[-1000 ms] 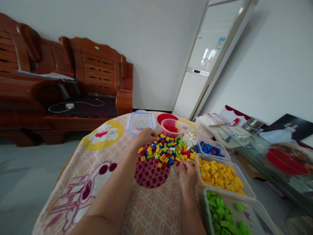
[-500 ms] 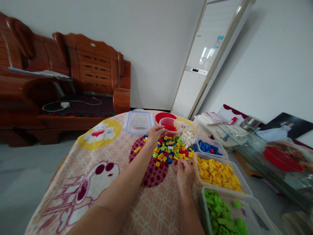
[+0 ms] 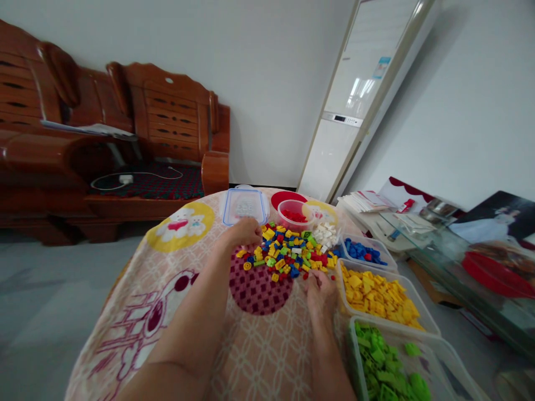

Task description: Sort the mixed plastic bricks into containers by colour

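Note:
A loose pile of toy building bricks [image 3: 288, 250] in red, yellow, blue, green and white lies on the tablecloth. My left hand [image 3: 247, 231] is at the pile's far left side, fingers curled downward; what they hold, if anything, is hidden. At the pile's near right edge rests my right hand [image 3: 321, 287], thumb and fingers drawn together beside a small red brick [image 3: 305, 275]. I cannot make out what is in its grip. Red bricks sit in a round clear tub [image 3: 295, 215] behind the pile, and white bricks [image 3: 326, 236] are heaped to its right.
Along the right side stand clear boxes of blue bricks [image 3: 364, 252], yellow bricks [image 3: 378, 295] and green bricks [image 3: 387, 362]. A blue-rimmed lid [image 3: 245, 206] and a red round lid [image 3: 288, 196] lie at the back. Beyond the table's right edge is a glass-topped table [image 3: 443, 262].
My left hand has moved from the tub of red bricks leftward and nearer, to the pile's left side. My right hand stays by the near right edge. The view has shifted slightly.

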`<state>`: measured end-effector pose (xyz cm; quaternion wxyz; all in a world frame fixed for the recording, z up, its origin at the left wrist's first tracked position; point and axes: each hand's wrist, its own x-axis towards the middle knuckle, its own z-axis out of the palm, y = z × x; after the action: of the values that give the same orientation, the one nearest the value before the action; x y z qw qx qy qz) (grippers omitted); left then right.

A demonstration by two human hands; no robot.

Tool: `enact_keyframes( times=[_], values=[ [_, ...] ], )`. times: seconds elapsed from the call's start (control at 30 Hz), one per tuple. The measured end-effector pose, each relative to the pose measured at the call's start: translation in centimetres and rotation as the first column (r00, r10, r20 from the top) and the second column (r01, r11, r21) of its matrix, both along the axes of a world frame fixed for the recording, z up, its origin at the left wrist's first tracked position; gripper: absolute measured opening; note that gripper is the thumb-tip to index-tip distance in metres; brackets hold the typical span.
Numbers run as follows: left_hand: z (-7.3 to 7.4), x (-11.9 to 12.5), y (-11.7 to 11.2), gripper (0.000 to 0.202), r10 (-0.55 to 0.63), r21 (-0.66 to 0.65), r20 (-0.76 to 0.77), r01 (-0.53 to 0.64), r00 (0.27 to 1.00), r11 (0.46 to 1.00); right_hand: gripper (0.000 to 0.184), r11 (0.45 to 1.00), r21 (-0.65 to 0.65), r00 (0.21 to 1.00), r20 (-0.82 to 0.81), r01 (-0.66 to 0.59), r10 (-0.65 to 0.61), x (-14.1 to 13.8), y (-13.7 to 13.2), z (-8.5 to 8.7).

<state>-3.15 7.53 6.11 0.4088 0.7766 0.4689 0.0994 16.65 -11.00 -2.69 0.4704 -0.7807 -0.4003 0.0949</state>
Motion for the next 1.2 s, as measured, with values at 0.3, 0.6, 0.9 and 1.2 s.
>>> enact_keyframes(
  times=[0.3, 0.6, 0.9, 1.2],
  values=[
    [-1.2, -1.7, -0.1, 0.011, 0.056, 0.039, -0.196, -0.049, 0.979, 0.998, 0.039, 0.999, 0.028, 1.0, -0.025, -0.014, 0.015, 0.2, 0.1, -0.1],
    [-1.2, -2.1, 0.2, 0.014, -0.01, 0.156, -0.268, 0.053, 0.963, 0.986, 0.041, 0.999, 0.033, 1.0, -0.005, -0.009, 0.009, 0.0, 0.1, 0.1],
    [-1.5, -1.0, -0.3, 0.018, -0.04, 0.19, -0.302, 0.101, 0.952, 0.977, 0.039, 1.0, 0.021, 1.0, -0.011, 0.005, -0.005, 0.0, 0.1, 0.1],
    [-1.4, 0.1, 0.2, 0.011, 0.095, 0.077, 0.35, -0.13, 0.932, 0.989, 0.04, 1.0, 0.019, 1.0, 0.003, 0.0, -0.001, 0.1, 0.1, -0.4]
  ],
)
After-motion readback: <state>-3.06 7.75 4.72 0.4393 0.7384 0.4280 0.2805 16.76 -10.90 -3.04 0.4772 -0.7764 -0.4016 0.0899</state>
